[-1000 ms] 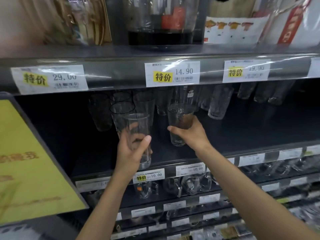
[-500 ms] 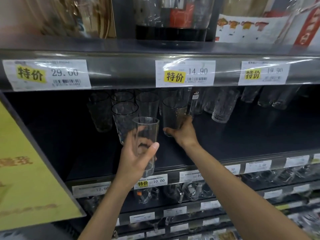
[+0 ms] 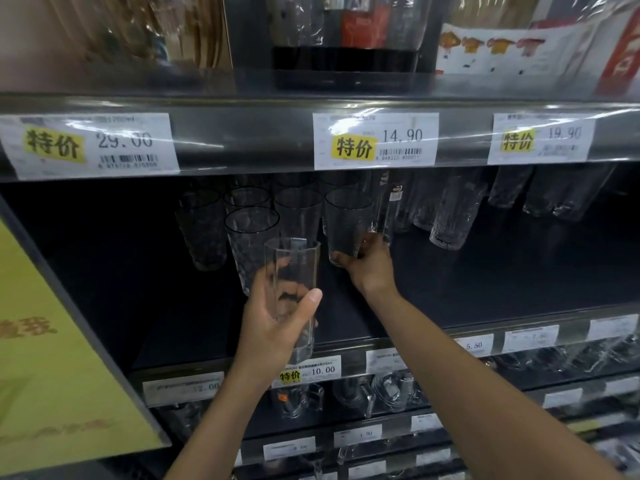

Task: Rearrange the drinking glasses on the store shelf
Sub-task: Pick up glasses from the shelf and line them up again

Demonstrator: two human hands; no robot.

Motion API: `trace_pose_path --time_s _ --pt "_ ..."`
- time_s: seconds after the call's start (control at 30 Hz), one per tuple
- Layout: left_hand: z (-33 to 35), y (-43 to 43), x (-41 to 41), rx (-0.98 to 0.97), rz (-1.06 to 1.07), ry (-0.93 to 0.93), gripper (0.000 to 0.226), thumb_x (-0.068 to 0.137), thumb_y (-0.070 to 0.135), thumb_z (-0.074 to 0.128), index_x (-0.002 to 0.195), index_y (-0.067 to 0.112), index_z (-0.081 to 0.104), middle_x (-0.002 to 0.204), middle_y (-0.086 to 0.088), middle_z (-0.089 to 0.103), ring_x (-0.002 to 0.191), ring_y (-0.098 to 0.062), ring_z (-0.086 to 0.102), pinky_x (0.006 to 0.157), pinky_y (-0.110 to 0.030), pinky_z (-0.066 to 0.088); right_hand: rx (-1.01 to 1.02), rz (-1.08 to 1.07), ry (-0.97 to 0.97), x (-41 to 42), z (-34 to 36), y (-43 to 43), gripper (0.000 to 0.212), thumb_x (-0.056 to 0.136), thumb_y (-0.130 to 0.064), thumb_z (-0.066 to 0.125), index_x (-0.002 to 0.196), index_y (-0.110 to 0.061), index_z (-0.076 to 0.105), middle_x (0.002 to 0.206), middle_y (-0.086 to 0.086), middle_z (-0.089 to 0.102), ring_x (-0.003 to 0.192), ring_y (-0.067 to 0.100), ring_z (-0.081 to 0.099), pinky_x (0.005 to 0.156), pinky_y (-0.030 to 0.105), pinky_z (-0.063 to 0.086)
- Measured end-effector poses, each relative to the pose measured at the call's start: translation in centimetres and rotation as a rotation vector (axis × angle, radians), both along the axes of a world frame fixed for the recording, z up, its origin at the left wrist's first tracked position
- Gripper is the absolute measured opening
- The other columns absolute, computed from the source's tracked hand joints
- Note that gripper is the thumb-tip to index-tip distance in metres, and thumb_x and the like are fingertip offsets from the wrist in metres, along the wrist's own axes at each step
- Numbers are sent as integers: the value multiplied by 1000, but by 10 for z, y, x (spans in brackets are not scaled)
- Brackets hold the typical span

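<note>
My left hand [image 3: 273, 320] grips a tall straight clear glass [image 3: 294, 271] upright in front of the dark shelf [image 3: 485, 289], above its front edge. Farther in, my right hand [image 3: 369, 259] holds the base of a dark-rimmed tumbler [image 3: 348, 223] at the right end of a cluster of like tumblers [image 3: 251, 237]. Whether that tumbler's base touches the shelf is hidden by my fingers. Textured clear glasses [image 3: 453, 216] stand further right.
The upper shelf edge with price tags [image 3: 375, 140] hangs low over the glasses. A yellow sign panel [image 3: 52, 358] juts out at the left. Lower shelves hold glass mugs [image 3: 388, 393]. Bare shelf floor lies at the left and right of the cluster.
My right hand has carried its tumbler deeper into the shelf, up to the other tumblers. My left hand has stayed near the shelf front with the tall glass.
</note>
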State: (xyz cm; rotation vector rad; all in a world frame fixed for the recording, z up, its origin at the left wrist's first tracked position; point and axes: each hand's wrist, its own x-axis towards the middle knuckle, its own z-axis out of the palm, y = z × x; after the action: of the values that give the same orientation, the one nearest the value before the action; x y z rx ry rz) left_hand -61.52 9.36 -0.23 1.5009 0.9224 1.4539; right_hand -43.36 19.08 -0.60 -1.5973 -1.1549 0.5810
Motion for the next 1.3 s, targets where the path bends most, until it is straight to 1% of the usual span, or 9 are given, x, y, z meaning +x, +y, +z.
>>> trace_pose_path --time_s 0.17,0.4,0.67,0.87,1.0,1.07,1.13,1.2,1.3 --pt "3 -3 2 -25 25 -2 59 76 40 74 128 32 47 88 2 66 79 -22 70 78 -53 59 12 0 -37 -3 3 -4 58 73 -24 86 121 -15 55 126 6 60 115 21 59 104 37 47" --pt "4 -5 3 -38 32 7 66 71 50 72 130 33 46 88 5 67 82 -21 70 79 -53 59 12 11 43 1 8 -9 47 82 -13 79 120 -13 51 108 -3 62 97 10 57 84 20 41" --pt "3 -5 4 -18 32 0 57 78 34 71 129 30 48 86 -1 66 78 -19 70 75 -35 60 18 -6 31 1 2 -3 48 83 -14 78 124 -11 54 117 3 67 104 14 62 85 18 41" --pt "6 -8 5 0 48 2 52 81 39 74 125 33 48 86 0 67 78 -12 70 69 -20 55 23 -7 35 2 1 -2 44 85 -11 76 122 -11 53 116 2 67 100 12 61 84 17 41" --pt "8 -10 5 -2 41 -7 55 72 37 68 123 33 47 88 -2 65 78 -6 68 68 -14 52 12 -13 23 3 1 -2 44 86 -9 75 123 -10 52 115 2 66 95 10 58 66 3 39" --pt "9 -11 5 -5 34 -7 56 71 38 68 123 34 48 89 -3 65 79 -6 69 68 -14 53 7 -22 16 3 1 -2 45 86 -8 74 124 -10 52 116 3 66 95 10 58 62 2 38" --pt "9 -10 5 -4 32 -16 54 75 40 72 123 34 48 90 -3 66 80 -8 69 69 -17 54 1 -24 11 2 1 -3 45 85 -8 74 125 -9 52 118 4 66 96 11 58 72 8 39" --pt "7 -8 4 -13 37 -22 57 78 46 79 125 35 49 89 -3 67 82 -12 70 71 -26 58 -7 -25 11 1 2 -4 46 86 -9 74 126 -9 51 117 5 67 98 13 59 79 16 40" --pt "4 -6 2 -15 31 -29 62 69 52 72 124 37 50 90 0 69 81 -21 71 74 -42 60 -22 -32 -14 0 7 -10 46 85 -13 73 125 -8 51 113 4 66 102 16 61 80 18 40"
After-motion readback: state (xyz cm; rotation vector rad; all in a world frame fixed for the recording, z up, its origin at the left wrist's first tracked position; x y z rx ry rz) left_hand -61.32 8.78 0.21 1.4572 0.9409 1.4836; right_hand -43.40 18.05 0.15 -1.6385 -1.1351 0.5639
